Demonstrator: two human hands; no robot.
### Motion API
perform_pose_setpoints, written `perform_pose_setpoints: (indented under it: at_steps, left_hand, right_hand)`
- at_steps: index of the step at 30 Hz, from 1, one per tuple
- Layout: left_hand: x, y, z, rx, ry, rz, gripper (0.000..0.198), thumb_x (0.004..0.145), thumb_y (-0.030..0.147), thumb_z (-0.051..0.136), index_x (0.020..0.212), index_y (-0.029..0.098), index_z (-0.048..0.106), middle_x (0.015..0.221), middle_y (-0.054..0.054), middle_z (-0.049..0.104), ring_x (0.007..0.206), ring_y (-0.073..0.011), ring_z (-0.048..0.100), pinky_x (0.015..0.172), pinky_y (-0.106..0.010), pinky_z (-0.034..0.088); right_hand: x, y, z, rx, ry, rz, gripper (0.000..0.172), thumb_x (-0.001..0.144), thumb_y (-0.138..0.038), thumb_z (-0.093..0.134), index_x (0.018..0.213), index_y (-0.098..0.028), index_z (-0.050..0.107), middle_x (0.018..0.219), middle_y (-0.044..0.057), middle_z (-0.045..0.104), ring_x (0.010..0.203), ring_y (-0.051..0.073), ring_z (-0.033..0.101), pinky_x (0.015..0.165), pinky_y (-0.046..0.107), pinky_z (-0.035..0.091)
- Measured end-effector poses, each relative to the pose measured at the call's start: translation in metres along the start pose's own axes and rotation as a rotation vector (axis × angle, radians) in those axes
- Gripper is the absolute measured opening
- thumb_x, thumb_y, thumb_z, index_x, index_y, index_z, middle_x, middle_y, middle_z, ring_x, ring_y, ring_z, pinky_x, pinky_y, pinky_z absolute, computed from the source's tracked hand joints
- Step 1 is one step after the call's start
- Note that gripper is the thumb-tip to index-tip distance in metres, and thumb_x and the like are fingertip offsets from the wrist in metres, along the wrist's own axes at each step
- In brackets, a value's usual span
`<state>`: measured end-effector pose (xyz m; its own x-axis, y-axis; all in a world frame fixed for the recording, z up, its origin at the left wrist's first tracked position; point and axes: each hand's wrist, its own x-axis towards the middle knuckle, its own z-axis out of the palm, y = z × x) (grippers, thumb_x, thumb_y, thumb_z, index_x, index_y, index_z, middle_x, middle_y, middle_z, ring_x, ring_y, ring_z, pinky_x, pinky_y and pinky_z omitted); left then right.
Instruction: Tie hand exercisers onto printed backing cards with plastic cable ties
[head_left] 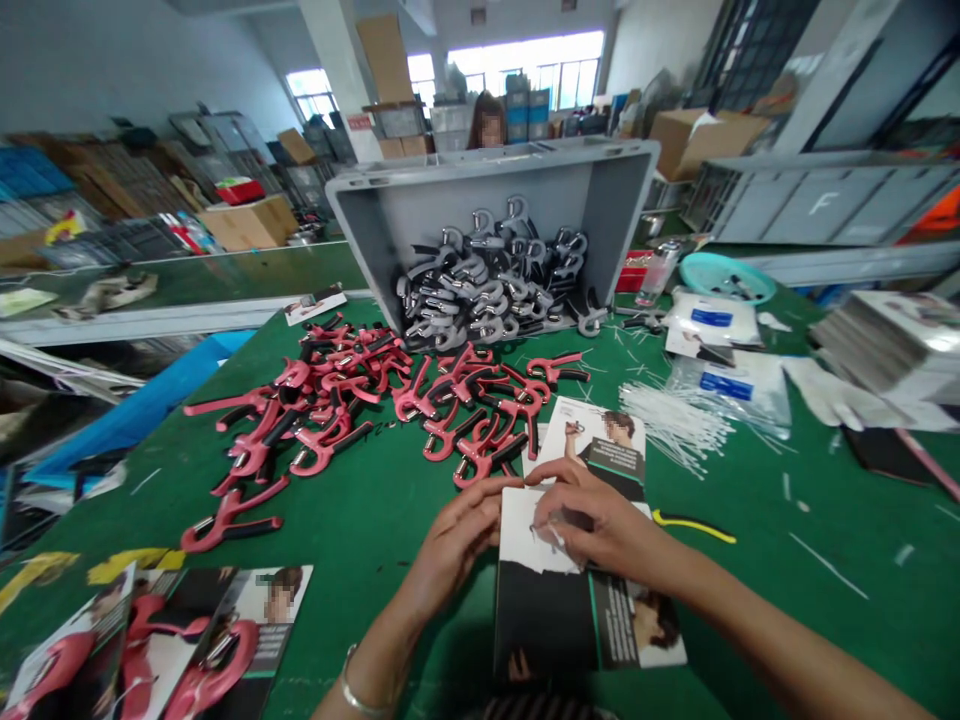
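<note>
A black and white printed card lies in front of me, with a picture of a person at its right end. My left hand grips the card's far left corner, fingers curved along the edge. Over its white part, my right hand is closed in a pinch; whatever is between the fingertips is too small or hidden to name. Just beyond the hands lies another printed card. Red and black spring hand grips are heaped past my left hand.
A tipped grey crate holds many grey hand grips. White cable ties and yellow-handled cutters lie right. Carded red grips are at near left; a card stack stands far right. A person is behind the crate.
</note>
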<state>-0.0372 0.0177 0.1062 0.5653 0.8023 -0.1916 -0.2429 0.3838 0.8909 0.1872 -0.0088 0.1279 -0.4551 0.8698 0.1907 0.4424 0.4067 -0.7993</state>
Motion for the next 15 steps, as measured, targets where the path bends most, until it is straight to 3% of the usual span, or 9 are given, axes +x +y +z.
perform_pose_setpoints:
  at_steps: [3,9,15]
  left_hand:
    - [0.001,0.002,0.009,0.088,0.092,-0.002,0.032,0.088,0.038,0.065,0.11,0.015,0.063,0.089,-0.006,0.071,0.074,-0.0143,0.063,0.069,-0.024,0.047]
    - [0.001,-0.001,0.028,0.118,0.132,0.002,0.031,0.083,0.037,0.07,0.105,0.017,0.061,0.09,-0.004,0.07,0.076,-0.0159,0.065,0.07,-0.026,0.049]
    - [0.007,-0.009,0.023,0.208,0.234,0.053,0.034,0.082,0.037,0.069,0.109,0.018,0.06,0.08,0.001,0.068,0.062,-0.0118,0.059,0.06,-0.022,0.044]
  right_hand:
    - [-0.001,-0.002,0.003,-0.014,0.011,0.013,0.017,0.086,-0.024,0.072,0.101,-0.025,0.063,0.124,0.006,0.056,0.114,0.02,0.056,0.1,0.035,0.043]
    - [-0.003,0.002,0.011,-0.036,0.087,0.003,0.005,0.09,-0.021,0.064,0.093,-0.024,0.062,0.112,0.005,0.061,0.104,0.019,0.06,0.093,0.033,0.047]
    - [-0.002,-0.011,0.008,-0.311,0.075,-0.103,0.008,0.094,-0.017,0.053,0.095,-0.022,0.059,0.135,0.01,0.054,0.119,0.026,0.049,0.103,0.048,0.039]
